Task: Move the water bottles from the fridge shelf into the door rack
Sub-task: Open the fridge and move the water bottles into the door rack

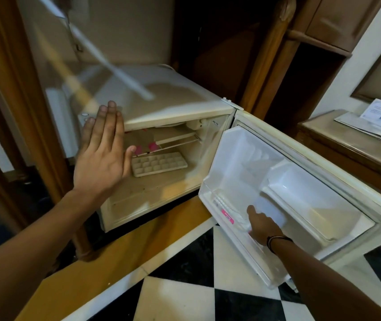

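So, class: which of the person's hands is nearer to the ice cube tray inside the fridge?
Left. The left hand is spread open just left of the ice cube tray, its thumb nearly at the tray's edge. The right hand is well off to the right, down in the door rack.

A clear bottle (235,218) with a pink label lies on its side in the door rack (210,193), partly blurred.

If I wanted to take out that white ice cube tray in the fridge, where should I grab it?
Probably by the near long edge. The ice cube tray lies flat on the fridge floor, with nothing on it. Come in from the open front, slide your fingers under that rim, thumb on top, and keep it level. The left hand hovers open just in front of it.
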Demonstrator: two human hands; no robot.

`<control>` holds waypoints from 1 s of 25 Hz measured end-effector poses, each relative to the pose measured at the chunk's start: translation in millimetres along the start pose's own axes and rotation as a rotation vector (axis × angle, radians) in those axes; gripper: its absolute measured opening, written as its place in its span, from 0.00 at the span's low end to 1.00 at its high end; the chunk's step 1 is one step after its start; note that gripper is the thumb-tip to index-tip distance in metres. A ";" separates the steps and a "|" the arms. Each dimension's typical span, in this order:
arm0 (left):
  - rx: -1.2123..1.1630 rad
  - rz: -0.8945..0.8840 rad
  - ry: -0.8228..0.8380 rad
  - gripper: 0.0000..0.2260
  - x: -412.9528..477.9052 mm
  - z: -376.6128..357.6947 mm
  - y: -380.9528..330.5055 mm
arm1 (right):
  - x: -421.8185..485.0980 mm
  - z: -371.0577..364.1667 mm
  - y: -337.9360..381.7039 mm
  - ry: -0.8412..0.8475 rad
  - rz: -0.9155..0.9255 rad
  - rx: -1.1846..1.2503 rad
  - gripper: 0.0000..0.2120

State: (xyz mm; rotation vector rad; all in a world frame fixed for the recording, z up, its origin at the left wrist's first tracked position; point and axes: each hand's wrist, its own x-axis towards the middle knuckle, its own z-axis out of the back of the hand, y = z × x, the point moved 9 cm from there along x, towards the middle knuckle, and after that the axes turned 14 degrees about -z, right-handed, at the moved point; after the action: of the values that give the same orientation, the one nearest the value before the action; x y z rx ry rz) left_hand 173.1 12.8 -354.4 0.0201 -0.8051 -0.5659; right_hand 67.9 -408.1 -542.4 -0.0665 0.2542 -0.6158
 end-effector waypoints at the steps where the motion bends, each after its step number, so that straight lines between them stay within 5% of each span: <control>1: 0.001 0.004 -0.003 0.36 0.0 0.6 0.2 | -0.6 1.8 3.6 -0.004 -0.006 -0.008 0.24; 8: -0.004 0.022 -0.041 0.35 1.0 -2.6 0.3 | -18.8 92.4 96.9 -0.402 0.079 -0.244 0.21; 18: -0.053 -0.026 -0.035 0.34 -1.2 11.6 19.1 | 28.2 159.0 94.5 -0.377 0.009 0.379 0.12; 23: 0.027 -0.036 -0.028 0.33 0.1 9.8 13.5 | 38.2 155.1 87.9 -0.402 -0.021 0.413 0.16; 25: 0.081 -0.036 -0.027 0.33 1.5 7.8 12.4 | 28.9 167.3 98.0 -0.538 -0.018 0.337 0.17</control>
State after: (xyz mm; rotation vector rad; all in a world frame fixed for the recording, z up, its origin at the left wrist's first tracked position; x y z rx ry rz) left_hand 174.4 24.1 -345.1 0.1015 -0.8551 -0.5689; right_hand 188.4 -347.2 -400.3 0.0908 -0.3722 -0.6294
